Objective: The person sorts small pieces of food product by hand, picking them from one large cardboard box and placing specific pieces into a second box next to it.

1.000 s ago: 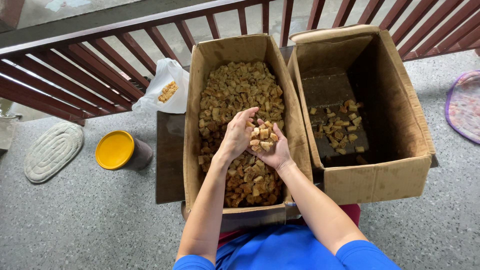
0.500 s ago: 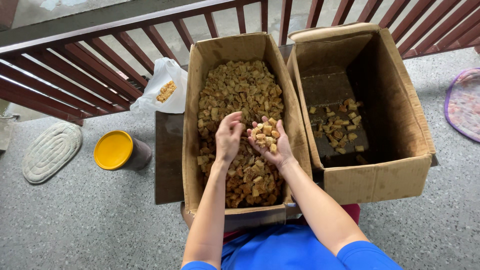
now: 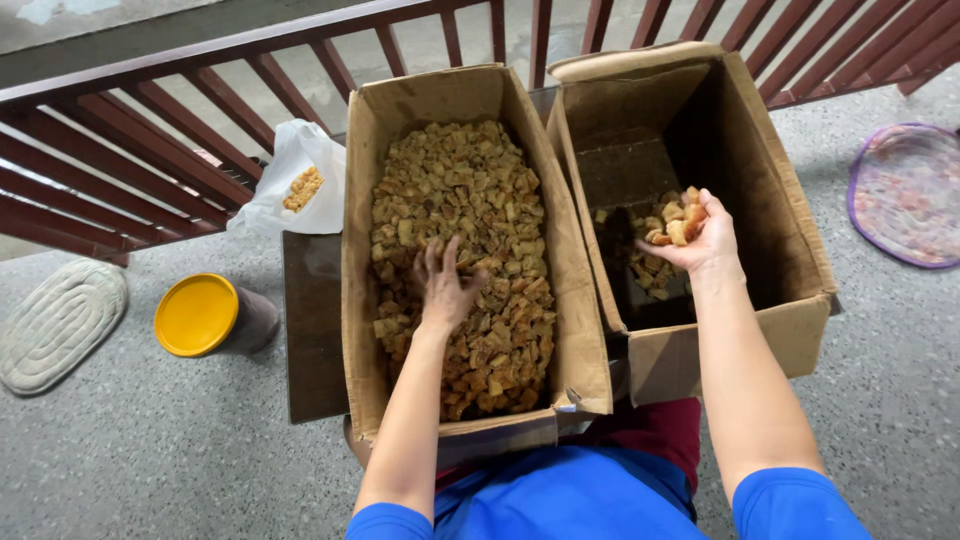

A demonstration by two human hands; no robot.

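Yellow-lidded container [image 3: 200, 315], white bag [image 3: 295, 180], oval mat [image 3: 58, 322].

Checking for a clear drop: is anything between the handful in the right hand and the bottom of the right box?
Nothing visible: the right hand holds the brown pieces inside the open right box, directly above its small pile.

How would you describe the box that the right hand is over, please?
Two open cardboard boxes stand side by side before the red railing. The right hand hovers over the right-hand box. Unlike the brim-full left box, it is deep, dark and nearly empty.
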